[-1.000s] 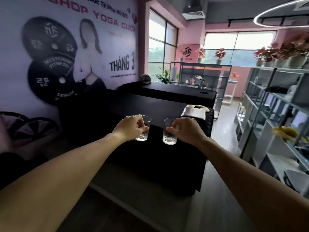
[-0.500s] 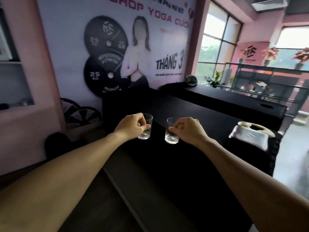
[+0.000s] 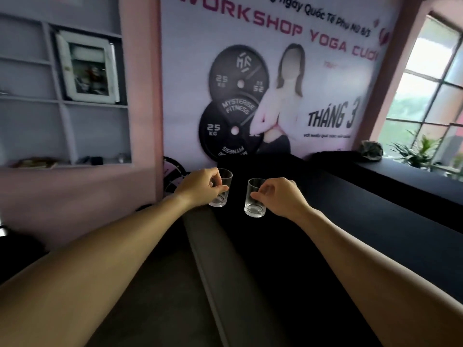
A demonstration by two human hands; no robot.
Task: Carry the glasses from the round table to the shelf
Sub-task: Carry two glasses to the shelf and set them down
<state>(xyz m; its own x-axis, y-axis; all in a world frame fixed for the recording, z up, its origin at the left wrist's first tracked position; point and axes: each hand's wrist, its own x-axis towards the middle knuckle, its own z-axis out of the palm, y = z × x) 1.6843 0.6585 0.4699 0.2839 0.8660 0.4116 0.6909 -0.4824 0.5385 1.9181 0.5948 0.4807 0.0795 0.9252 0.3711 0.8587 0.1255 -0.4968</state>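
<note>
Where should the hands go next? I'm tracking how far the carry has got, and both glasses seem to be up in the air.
Probably a turn to the left, keeping both glasses level. The left hand grips one glass and the right hand grips the other glass, both held in the air, while the wall shelf lies up and to the left, not yet within reach.

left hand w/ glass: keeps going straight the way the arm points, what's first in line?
Probably the wall poster, near its black weight-plate graphic. The left hand, gripping its glass, points up-forward over the dark bench top; nothing nearer shows, though depth is unclear.
</note>
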